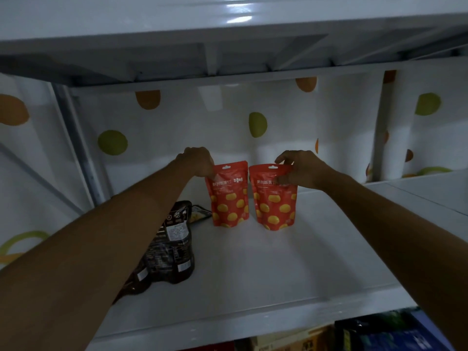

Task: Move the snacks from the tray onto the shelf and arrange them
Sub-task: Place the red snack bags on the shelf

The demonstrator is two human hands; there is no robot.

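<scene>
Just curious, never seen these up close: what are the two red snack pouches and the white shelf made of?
The left red pouch and right red pouch look like thin plastic film, slightly glossy, wrinkling near the top. The white shelf seems painted metal or coated board, smooth with a soft sheen.

百草味; 熟制板栗仁 on left red pouch (pixel 229 198)

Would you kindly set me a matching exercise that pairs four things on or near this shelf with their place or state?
Things:
1. left red pouch
2. right red pouch
3. dark packets
4. blue package

Places or states:
A. lying flat at the left of the shelf
B. upright, top pinched by the right hand
C. on the level below
D. upright, top held by the left hand

Pairs: 1-D, 2-B, 3-A, 4-C.
</scene>
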